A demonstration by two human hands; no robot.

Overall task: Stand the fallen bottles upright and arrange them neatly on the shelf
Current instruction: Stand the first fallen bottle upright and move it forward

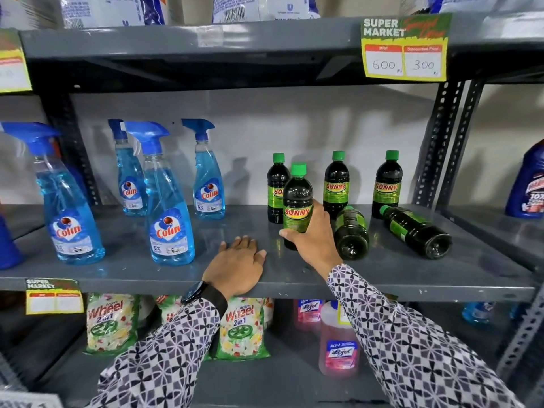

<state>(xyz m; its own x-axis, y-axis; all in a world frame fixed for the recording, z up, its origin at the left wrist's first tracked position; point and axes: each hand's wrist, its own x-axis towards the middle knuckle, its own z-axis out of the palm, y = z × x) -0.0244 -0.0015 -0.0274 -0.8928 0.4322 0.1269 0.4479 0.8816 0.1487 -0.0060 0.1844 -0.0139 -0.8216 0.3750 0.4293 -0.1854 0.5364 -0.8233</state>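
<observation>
Dark Sunny bottles with green caps stand on the grey middle shelf (382, 278). My right hand (315, 234) grips one upright Sunny bottle (297, 201) near its base, in front of the row. Behind it three more stand upright: a left bottle (276, 184), a middle bottle (336, 184) and a right bottle (387, 184). Two lie fallen: one fallen bottle (351, 234) just right of my hand, base towards me, and another fallen bottle (415, 228) further right, cap pointing back-left. My left hand (238, 266) rests flat on the shelf, fingers apart, holding nothing.
Several blue Colin spray bottles (169, 213) stand on the left half of the same shelf. A price tag (404, 47) hangs from the shelf above. Below are Wheel detergent packs (241, 328) and a pink Lizol bottle (340, 346). A steel upright (438, 142) bounds the right side.
</observation>
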